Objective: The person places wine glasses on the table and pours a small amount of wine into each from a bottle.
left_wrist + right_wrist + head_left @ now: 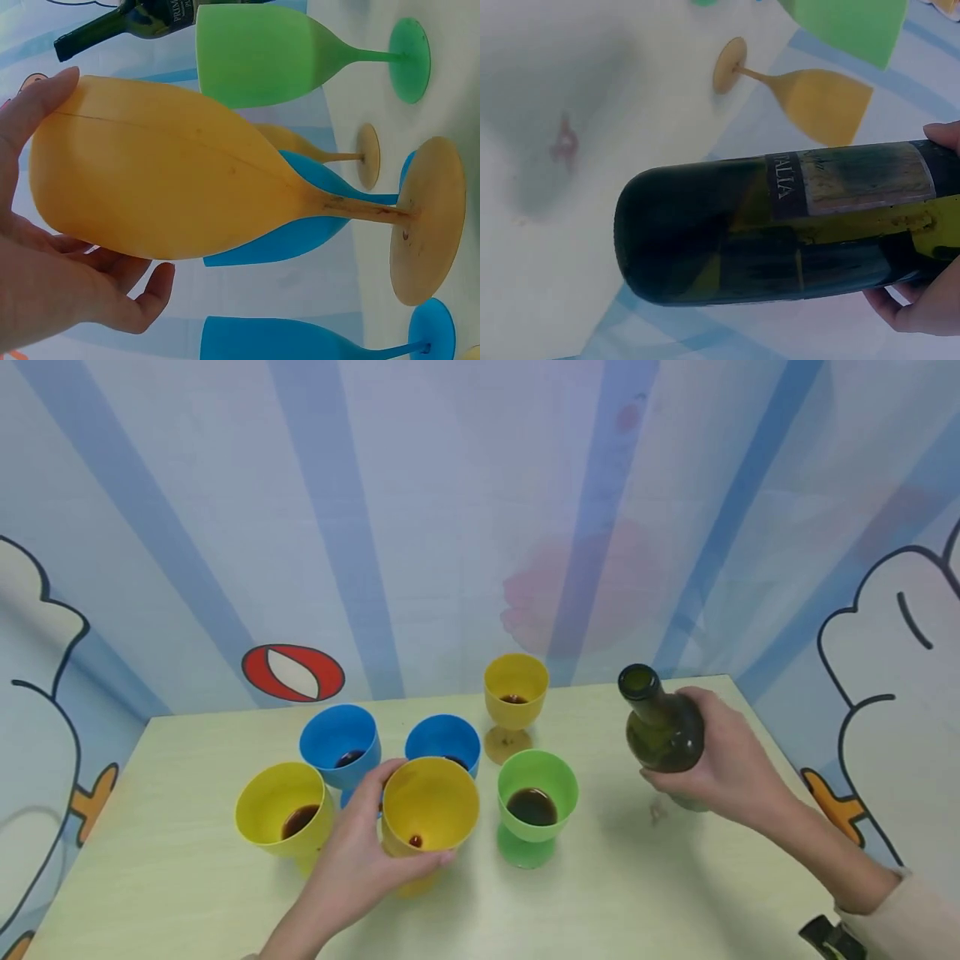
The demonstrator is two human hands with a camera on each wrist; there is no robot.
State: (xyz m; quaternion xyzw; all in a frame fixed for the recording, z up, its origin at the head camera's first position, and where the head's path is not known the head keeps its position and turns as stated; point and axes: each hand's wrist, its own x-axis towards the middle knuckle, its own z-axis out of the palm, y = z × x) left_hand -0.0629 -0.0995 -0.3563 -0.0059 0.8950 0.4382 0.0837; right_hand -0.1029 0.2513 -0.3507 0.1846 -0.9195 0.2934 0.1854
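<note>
My left hand grips the bowl of an orange-yellow goblet between thumb and fingers. A small dark drop of liquid shows inside it. In the left wrist view its stem and round foot are in sight; whether the foot touches the table I cannot tell. My right hand holds a dark green wine bottle round its body, raised over the table's right side. The bottle's mouth points up toward the head camera. Its label shows in the right wrist view. Between the hands stands a green goblet with dark liquid.
Left of the held goblet are a yellow goblet and a blue goblet. Behind it stands another blue goblet, partly hidden. A yellow goblet stands farther back. A striped backdrop rises along the pale table's far edge.
</note>
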